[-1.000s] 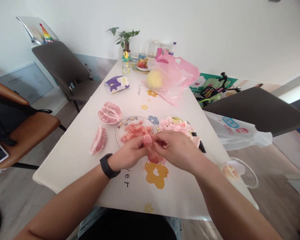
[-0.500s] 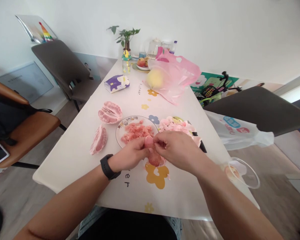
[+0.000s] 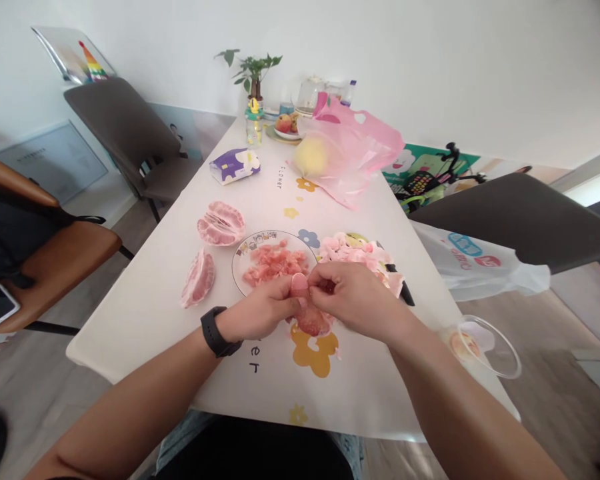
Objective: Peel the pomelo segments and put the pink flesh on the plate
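My left hand (image 3: 260, 310) and my right hand (image 3: 355, 300) meet over the table, both pinching a pomelo segment (image 3: 307, 320). A pale pink strip of membrane (image 3: 299, 284) stands up between my fingers, and the segment's flesh hangs below them. Just behind my hands lies a round white plate (image 3: 240, 267) holding a heap of pink pomelo flesh (image 3: 275, 263). A pile of peeled membrane (image 3: 350, 248) sits beyond my right hand. Further left, two pieces of pomelo (image 3: 221, 224) (image 3: 199, 279) rest on the white tablecloth (image 3: 145, 300).
A pink plastic bag (image 3: 353, 147) holds a pale yellow pomelo (image 3: 311, 156) at the far end, near a tissue pack (image 3: 235, 166) and a fruit plate (image 3: 285, 125). A white plastic bag (image 3: 473, 263) and a clear bowl (image 3: 485, 347) sit by the right edge. Chairs flank the table.
The segment between my hands has shifted slightly downward and right as my fingers work on its membrane. The camera view has also moved a little.
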`<act>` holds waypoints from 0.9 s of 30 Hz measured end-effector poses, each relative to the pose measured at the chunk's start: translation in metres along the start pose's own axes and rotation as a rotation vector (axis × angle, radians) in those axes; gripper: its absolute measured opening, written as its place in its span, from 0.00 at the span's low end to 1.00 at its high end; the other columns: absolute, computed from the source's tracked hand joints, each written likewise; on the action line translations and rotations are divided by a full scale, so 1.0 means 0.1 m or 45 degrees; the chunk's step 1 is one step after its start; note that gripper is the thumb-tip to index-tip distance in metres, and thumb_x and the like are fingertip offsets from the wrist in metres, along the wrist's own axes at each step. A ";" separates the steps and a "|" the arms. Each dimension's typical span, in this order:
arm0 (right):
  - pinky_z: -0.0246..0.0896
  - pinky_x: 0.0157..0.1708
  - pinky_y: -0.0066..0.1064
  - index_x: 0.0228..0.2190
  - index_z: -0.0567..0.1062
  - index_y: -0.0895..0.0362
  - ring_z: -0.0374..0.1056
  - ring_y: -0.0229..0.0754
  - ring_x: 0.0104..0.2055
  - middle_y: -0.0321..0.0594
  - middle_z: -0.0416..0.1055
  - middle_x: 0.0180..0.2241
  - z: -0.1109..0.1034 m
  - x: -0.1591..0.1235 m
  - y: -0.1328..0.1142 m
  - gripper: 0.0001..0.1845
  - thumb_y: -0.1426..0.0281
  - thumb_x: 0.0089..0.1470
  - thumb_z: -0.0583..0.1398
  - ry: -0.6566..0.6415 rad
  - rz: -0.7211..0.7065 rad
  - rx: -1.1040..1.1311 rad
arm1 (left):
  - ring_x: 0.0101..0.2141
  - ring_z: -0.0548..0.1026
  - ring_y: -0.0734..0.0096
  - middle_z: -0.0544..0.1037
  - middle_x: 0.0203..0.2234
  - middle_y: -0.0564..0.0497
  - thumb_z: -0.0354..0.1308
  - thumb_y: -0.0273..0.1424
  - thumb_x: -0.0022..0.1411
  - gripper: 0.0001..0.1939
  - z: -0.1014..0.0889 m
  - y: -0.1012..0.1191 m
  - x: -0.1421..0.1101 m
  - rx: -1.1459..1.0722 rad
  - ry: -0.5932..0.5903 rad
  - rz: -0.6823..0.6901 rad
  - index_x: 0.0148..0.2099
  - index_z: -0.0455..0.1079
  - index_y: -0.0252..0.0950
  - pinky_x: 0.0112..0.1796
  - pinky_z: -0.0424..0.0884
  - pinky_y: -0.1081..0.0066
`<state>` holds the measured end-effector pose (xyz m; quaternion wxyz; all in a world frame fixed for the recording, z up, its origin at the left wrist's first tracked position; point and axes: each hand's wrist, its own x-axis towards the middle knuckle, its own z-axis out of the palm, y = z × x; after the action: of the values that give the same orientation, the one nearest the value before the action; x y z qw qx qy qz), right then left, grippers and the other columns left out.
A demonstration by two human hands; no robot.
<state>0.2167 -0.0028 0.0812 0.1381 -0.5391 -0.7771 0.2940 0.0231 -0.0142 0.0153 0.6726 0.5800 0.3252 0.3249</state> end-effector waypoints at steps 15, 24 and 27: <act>0.51 0.23 0.28 0.22 0.66 0.52 0.62 0.36 0.23 0.28 0.65 0.20 0.14 0.03 0.16 0.09 0.69 0.44 0.64 -0.105 0.189 0.599 | 0.32 0.71 0.70 0.75 0.31 0.51 0.66 0.38 0.66 0.13 -0.14 -0.01 -0.02 -0.250 -0.314 -0.087 0.35 0.69 0.35 0.37 0.69 0.67; 0.48 0.24 0.30 0.19 0.63 0.53 0.57 0.35 0.24 0.31 0.61 0.20 0.10 -0.10 0.13 0.11 0.75 0.47 0.59 0.350 -0.203 0.034 | 0.30 0.67 0.72 0.72 0.29 0.53 0.63 0.32 0.59 0.06 -0.13 0.03 -0.03 -0.178 -0.264 -0.234 0.35 0.71 0.36 0.33 0.62 0.69; 0.49 0.22 0.28 0.20 0.64 0.53 0.59 0.35 0.22 0.30 0.62 0.20 0.03 -0.08 0.19 0.10 0.74 0.47 0.60 0.263 -0.101 0.247 | 0.33 0.70 0.70 0.74 0.31 0.53 0.61 0.32 0.58 0.05 -0.15 0.06 -0.05 -0.073 -0.298 -0.223 0.36 0.73 0.36 0.35 0.64 0.69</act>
<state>0.2327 -0.0067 0.0679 0.2802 -0.5194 -0.7475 0.3049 0.0074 -0.0086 0.0197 0.7479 0.5638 0.2845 0.2045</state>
